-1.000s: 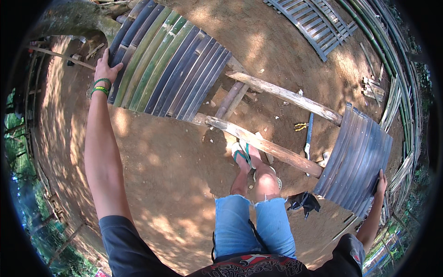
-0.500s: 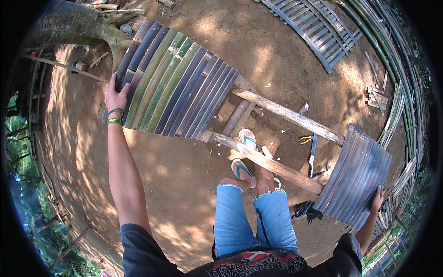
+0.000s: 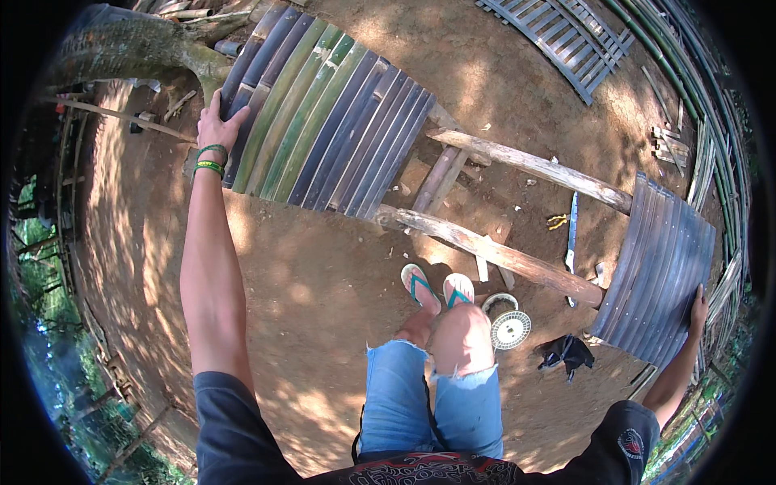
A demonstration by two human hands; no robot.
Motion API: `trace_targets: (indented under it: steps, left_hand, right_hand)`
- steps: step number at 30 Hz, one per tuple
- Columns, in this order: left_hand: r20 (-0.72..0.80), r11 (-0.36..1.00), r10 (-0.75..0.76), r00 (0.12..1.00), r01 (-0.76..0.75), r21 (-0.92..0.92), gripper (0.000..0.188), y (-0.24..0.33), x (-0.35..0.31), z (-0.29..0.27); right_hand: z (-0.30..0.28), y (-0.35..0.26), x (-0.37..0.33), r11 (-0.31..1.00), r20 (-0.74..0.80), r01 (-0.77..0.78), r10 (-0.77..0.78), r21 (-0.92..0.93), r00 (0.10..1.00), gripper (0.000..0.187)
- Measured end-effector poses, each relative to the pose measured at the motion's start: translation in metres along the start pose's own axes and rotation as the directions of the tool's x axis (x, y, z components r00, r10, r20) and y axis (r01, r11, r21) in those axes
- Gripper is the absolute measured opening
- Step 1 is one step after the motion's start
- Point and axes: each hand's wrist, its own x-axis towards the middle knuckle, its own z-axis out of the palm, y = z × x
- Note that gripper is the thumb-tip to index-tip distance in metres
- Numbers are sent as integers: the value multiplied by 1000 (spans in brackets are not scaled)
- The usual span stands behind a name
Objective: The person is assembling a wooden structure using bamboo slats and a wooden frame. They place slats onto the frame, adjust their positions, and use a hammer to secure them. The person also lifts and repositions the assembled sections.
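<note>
A long bench frame of two peeled log rails (image 3: 517,260) stretches between my arms, with a panel of green and dark bamboo slats (image 3: 323,113) at its left end. Another panel of dark bamboo slats (image 3: 656,263), dotted with nail heads, covers the right end. My left hand (image 3: 220,133) grips the left panel's outer edge, its thumb over the slats and its fingertips partly hidden. At the far right my right hand (image 3: 698,314) is wrapped around the right panel's outer edge, its fingers mostly out of sight. Between the panels the rails are bare.
Beyond the rails, pliers (image 3: 558,221) and a blue-bladed saw (image 3: 572,242) lie on dirt. A white spool (image 3: 511,330) and a black cloth-like bundle (image 3: 566,354) sit near my feet. A slatted panel (image 3: 566,44) lies far off; bamboo poles (image 3: 687,89) line the right side.
The bench frame sits higher and farther right in view, both hands still on its ends. My feet have shifted back from under the near rail, and the white spool now shows fully.
</note>
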Motion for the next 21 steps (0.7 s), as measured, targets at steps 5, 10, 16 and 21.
trace_targets:
  steps: [5,10,16,21]
  left_hand:
    - [8,1000,3,1000,-4,17,88,7,-1,2]
    - [-14,997,72,997,-72,10,85,-22,8,-4]
    - [-84,994,39,996,-47,-101,84,-18,-19,-2]
    - [-126,978,35,991,-60,-201,77,-33,-40,-3]
  right_hand:
    - [-5,16,-1,1000,-92,-16,14,-26,996,92]
    - [16,13,-20,1000,-138,15,-17,-19,990,95]
    - [2,4,-62,993,-160,-92,79,-75,984,100]
    - [-34,-25,-93,999,-213,-28,19,-35,977,94]
